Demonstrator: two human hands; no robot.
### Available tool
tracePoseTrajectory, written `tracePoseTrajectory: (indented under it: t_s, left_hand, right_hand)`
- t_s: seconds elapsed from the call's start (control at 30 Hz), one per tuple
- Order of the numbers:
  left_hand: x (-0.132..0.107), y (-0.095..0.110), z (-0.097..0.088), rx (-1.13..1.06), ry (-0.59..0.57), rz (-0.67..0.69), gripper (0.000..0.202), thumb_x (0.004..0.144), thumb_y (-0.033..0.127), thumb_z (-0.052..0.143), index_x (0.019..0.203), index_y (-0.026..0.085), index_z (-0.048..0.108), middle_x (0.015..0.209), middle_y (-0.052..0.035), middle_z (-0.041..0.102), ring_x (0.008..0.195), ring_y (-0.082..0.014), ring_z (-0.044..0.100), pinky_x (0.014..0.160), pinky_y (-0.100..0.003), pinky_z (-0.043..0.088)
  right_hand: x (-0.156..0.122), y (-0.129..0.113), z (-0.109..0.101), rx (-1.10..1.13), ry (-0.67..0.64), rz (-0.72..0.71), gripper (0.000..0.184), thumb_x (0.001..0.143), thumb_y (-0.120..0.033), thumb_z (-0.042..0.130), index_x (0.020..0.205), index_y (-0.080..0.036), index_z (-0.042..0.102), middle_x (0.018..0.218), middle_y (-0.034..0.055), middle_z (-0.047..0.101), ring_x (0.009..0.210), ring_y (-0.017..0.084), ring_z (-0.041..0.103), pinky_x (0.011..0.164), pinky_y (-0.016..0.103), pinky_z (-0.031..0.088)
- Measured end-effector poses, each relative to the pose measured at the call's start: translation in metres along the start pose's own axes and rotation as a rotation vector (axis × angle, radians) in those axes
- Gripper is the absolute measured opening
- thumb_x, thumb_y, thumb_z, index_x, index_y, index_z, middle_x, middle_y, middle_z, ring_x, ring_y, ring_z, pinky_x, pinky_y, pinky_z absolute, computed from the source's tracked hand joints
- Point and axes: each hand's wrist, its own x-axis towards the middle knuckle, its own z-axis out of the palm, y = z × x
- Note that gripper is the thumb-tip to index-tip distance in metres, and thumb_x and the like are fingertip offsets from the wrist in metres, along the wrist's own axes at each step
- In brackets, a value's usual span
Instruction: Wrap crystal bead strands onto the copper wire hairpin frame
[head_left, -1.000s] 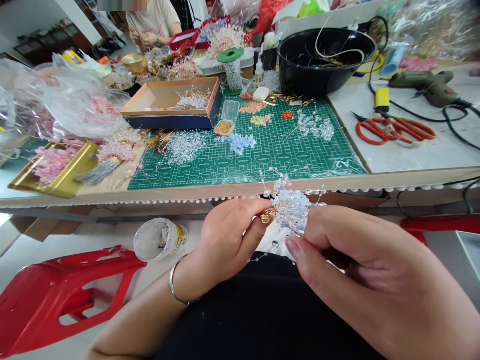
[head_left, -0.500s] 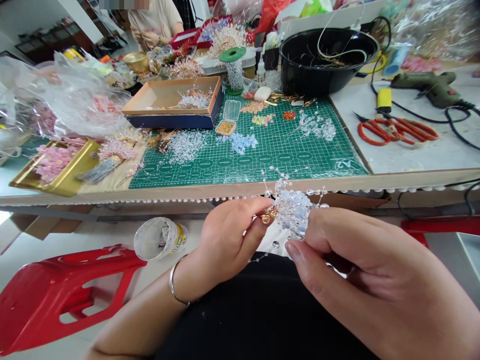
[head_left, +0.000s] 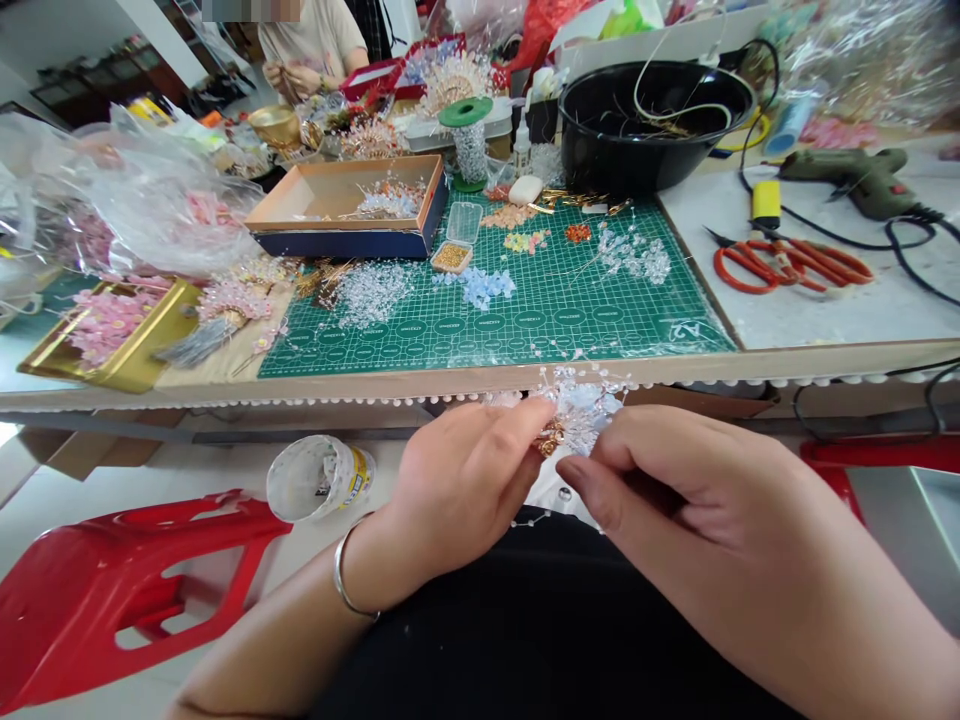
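In front of the table edge, my left hand (head_left: 469,480) pinches a beaded flower ornament (head_left: 589,405) by its gold-coloured base. The ornament carries pale blue petals, clear beads and thin beaded sprays that stick out at the top. My right hand (head_left: 720,510) is closed at the ornament's right side, with its thumb and curled forefinger against the beads; the fingertips are partly hidden. Below the hands dangles a loose string of small beads (head_left: 534,521). On the green cutting mat (head_left: 420,345) beyond lie blue petals (head_left: 486,288), clear beads (head_left: 371,292) and beaded sprays (head_left: 634,252).
An open box (head_left: 337,242), a wire spool (head_left: 470,145) and a black basin (head_left: 645,150) stand behind the mat. Orange-handled scissors (head_left: 787,265) and a glue gun (head_left: 855,180) lie right. A red stool (head_left: 67,590) and white bucket (head_left: 311,480) are lower left. Another person (head_left: 311,50) sits opposite.
The ornament has turned and tilted in my fingers. My left hand has rolled over its gold base, and my right hand has shifted slightly left and lower.
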Motion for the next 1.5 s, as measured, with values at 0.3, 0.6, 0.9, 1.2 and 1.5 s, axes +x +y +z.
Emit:
tracePoseTrajectory:
  t_s: [0.3,0.6,0.9,1.2,1.5]
  left_hand:
    - [0.003,0.001,-0.004,-0.053,-0.101,-0.063,0.021,0.096,0.020,0.044,0.113,0.013,0.053,0.089,-0.0051,0.073,0.076,-0.0165,0.068,0.067,-0.028,0.051]
    - [0.005,0.007,-0.004,-0.040,-0.266,-0.127,0.024,0.097,0.023,0.040,0.111,0.015,0.058,0.083,-0.0046,0.072,0.075,-0.0179,0.069,0.067,-0.029,0.051]
    - [0.006,-0.005,-0.012,-0.437,-0.163,-0.523,0.020,0.097,0.030,0.044,0.100,0.023,0.062,0.077,0.0033,0.067,0.069,-0.0094,0.062,0.065,-0.022,0.048]
    - [0.006,-0.007,-0.008,-0.372,-0.161,-0.499,0.022,0.097,0.031,0.043,0.106,0.023,0.061,0.081,0.0019,0.068,0.074,-0.0121,0.063,0.068,-0.024,0.046]
    - [0.003,-0.003,0.002,-0.065,-0.202,-0.340,0.024,0.098,0.031,0.040,0.107,0.021,0.059,0.092,-0.0010,0.072,0.079,-0.0171,0.067,0.068,-0.028,0.047]
  right_hand:
    - [-0.007,0.002,0.009,-0.167,0.161,-0.025,0.006,0.087,-0.025,0.054,0.084,-0.020,0.055,0.069,-0.0006,0.060,0.060,0.012,0.055,0.052,0.025,0.038]
    - [-0.008,0.006,0.013,-0.361,0.173,-0.147,0.009,0.087,-0.019,0.052,0.083,-0.018,0.060,0.077,0.0065,0.066,0.068,0.020,0.060,0.060,0.034,0.042]
    - [-0.019,0.011,0.002,-0.234,0.211,0.054,0.020,0.089,-0.035,0.051,0.102,-0.023,0.059,0.093,0.0048,0.067,0.082,0.020,0.063,0.069,0.033,0.046]
    - [-0.018,0.010,0.006,-0.031,0.125,0.112,0.011,0.090,-0.032,0.051,0.089,-0.024,0.059,0.086,0.0006,0.064,0.079,0.016,0.060,0.067,0.028,0.047]
    - [-0.013,0.002,0.018,-0.119,0.233,0.130,0.016,0.093,-0.029,0.043,0.094,-0.021,0.057,0.089,0.0032,0.067,0.074,0.016,0.063,0.062,0.028,0.046]
